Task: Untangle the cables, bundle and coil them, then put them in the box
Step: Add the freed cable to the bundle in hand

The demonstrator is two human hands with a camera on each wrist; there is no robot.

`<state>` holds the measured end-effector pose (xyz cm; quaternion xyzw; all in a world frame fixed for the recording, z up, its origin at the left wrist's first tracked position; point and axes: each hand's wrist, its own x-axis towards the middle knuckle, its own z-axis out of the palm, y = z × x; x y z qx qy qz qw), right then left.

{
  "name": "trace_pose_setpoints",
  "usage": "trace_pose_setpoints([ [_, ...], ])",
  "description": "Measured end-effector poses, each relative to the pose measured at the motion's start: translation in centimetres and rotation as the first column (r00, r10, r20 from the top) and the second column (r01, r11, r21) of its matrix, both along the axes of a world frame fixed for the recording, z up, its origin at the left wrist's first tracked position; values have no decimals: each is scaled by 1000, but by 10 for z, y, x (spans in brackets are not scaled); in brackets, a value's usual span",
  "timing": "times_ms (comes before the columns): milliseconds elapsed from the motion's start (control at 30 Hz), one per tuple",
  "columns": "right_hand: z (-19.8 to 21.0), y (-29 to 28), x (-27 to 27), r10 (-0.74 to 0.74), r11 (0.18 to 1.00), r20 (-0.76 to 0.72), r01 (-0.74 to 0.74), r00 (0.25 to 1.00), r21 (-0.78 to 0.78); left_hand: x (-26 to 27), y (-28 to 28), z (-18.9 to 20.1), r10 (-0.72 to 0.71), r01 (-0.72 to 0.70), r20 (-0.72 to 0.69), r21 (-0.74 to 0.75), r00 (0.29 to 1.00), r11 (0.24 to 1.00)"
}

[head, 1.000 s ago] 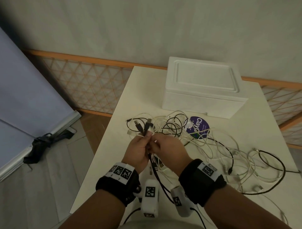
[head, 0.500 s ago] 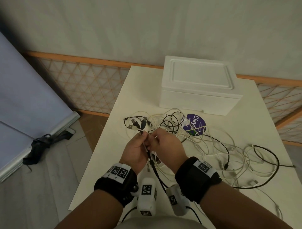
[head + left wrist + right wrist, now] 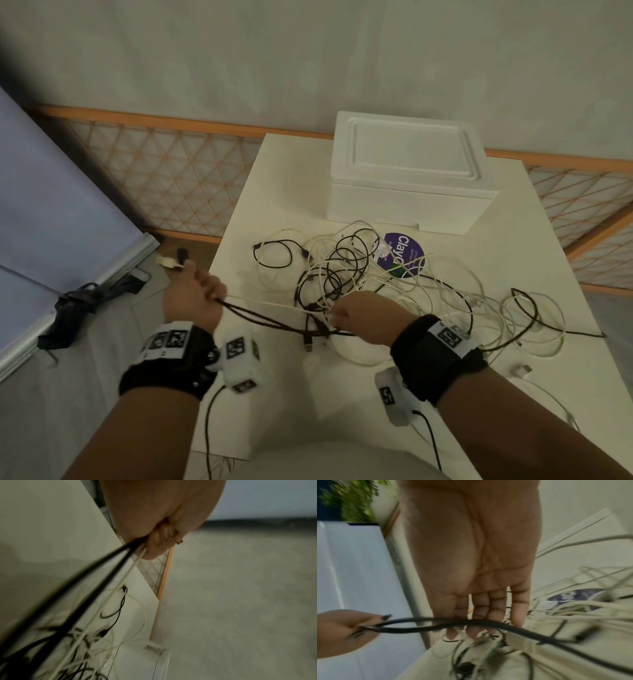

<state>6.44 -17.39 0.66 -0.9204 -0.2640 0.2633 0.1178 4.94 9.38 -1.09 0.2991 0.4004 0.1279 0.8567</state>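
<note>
A tangle of black and white cables point(image 3: 342, 270) lies mid-table in front of the closed white foam box point(image 3: 407, 192). My left hand point(image 3: 193, 294) is out past the table's left edge. It grips two black cables and a white one point(image 3: 96, 568), and their plug ends stick out above the fist. These cables point(image 3: 270, 317) run taut to my right hand point(image 3: 352, 315), whose fingers point(image 3: 479, 615) bend down over the black cable point(image 3: 471, 622) at the tangle's near edge. The right thumb is hidden.
A purple round sticker point(image 3: 404, 255) lies under the cables near the box. More loose cable loops point(image 3: 531, 318) spread across the right of the white table point(image 3: 513, 240). A lattice fence point(image 3: 164, 171) runs behind it, and a pale board point(image 3: 51, 205) leans at the left.
My left hand has pulled away to the left, off the table edge, drawing the held cables out taut. My right hand has stayed at the tangle and moved slightly right.
</note>
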Motion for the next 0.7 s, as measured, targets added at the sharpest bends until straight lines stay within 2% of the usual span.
trace_pose_setpoints([
  [33,0,-5,1,-28,1000,-48,28,998,3,-2,9,1,-24,26,-33,65,999,998],
  [100,4,-6,3,-24,1000,-19,24,1000,15,-5,9,4,-169,189,-104,239,980,952],
  [167,12,2,4,-11,998,76,6,997,64,-7,-13,7,-380,426,-193,388,905,817],
  [233,23,13,3,-47,978,134,18,990,206,-10,-42,13,-564,608,-251,472,787,638],
  [267,29,18,4,-89,954,139,44,986,296,-11,-56,16,-630,664,-264,490,730,564],
  [333,42,26,6,-223,866,76,161,972,474,-12,-80,23,-730,735,-250,484,637,475],
  [433,55,31,10,-359,713,-11,282,933,642,-10,-98,29,-799,782,-179,410,574,469],
  [600,52,19,9,-446,605,-63,353,893,714,-5,-92,28,-860,826,-72,329,506,459],
  [700,42,13,8,-468,574,-98,386,878,722,-7,-88,28,-854,822,-67,319,516,472],
])
